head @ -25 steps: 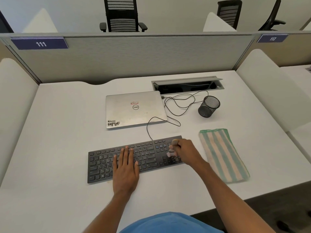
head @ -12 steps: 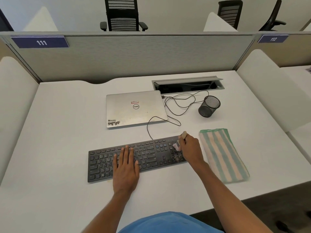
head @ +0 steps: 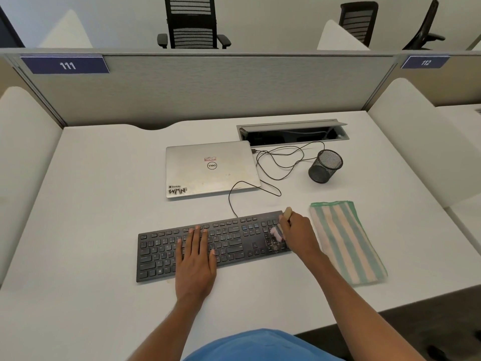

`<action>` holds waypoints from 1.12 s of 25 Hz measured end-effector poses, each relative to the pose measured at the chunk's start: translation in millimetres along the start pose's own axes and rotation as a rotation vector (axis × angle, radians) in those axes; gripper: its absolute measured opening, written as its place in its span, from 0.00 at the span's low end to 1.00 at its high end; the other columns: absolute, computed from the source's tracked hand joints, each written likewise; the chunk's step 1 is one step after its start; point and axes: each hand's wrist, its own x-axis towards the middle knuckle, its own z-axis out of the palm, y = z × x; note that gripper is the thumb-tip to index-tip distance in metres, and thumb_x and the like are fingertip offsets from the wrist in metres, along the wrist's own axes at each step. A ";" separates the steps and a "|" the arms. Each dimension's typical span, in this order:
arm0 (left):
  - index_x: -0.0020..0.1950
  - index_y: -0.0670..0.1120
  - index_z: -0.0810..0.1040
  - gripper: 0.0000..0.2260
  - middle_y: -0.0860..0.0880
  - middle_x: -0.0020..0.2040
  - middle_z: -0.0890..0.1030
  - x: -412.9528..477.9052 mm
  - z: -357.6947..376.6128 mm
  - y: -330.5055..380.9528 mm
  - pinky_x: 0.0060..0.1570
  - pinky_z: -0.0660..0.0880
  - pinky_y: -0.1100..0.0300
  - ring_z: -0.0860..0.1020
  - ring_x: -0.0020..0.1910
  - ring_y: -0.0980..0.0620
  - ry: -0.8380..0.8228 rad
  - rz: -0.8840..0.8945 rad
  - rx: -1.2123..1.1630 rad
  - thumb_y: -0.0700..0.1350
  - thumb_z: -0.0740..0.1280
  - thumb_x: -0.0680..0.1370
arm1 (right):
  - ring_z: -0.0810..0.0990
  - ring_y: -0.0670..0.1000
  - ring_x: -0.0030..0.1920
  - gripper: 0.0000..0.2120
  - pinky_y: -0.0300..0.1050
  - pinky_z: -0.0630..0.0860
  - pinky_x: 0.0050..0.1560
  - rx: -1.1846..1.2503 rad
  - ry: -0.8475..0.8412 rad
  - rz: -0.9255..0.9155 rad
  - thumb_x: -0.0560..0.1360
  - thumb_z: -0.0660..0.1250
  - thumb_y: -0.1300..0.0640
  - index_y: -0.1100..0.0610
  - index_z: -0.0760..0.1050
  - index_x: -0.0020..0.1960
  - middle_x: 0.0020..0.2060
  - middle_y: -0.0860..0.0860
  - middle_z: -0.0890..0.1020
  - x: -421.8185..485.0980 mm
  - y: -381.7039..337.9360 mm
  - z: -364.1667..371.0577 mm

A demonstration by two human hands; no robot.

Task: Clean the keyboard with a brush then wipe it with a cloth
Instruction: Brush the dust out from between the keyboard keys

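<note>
Two hands at a black keyboard on the white bench. Left hand laid flat on the middle keys, fingers straight and slightly spread. Right hand at the keyboard's right end, curled round a small brush, wooden handle tip poking out above the fingers, pale pink bristles down on the number-pad keys. Striped green-and-peach cloth folded flat just right of the keyboard. Behind the keyboard, a closed silver laptop, with a black cable rising from the keyboard's far edge toward it. Farther back and right of the keyboard, a black mesh cup and an open cable hatch.
</note>
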 end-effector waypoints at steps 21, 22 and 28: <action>0.85 0.46 0.61 0.28 0.45 0.85 0.60 -0.2 0.4 0.1 0.83 0.51 0.40 0.55 0.85 0.47 -0.001 -0.003 0.010 0.54 0.50 0.86 | 0.76 0.48 0.28 0.24 0.38 0.65 0.27 -0.061 0.079 -0.017 0.86 0.51 0.47 0.57 0.72 0.37 0.27 0.46 0.76 8.2 16.1 1.0; 0.85 0.46 0.61 0.28 0.45 0.85 0.60 -0.1 0.6 -0.4 0.83 0.50 0.40 0.55 0.85 0.47 -0.004 -0.003 0.015 0.54 0.50 0.86 | 0.77 0.50 0.28 0.26 0.42 0.69 0.28 -0.085 0.064 -0.022 0.85 0.49 0.46 0.58 0.73 0.38 0.28 0.48 0.77 8.4 17.3 1.2; 0.85 0.45 0.61 0.28 0.45 0.85 0.61 0.0 1.7 -0.9 0.83 0.51 0.39 0.55 0.85 0.47 -0.008 0.000 0.020 0.54 0.49 0.86 | 0.82 0.47 0.33 0.19 0.49 0.79 0.33 0.025 0.081 -0.081 0.86 0.54 0.48 0.48 0.67 0.36 0.32 0.48 0.81 12.7 16.7 3.1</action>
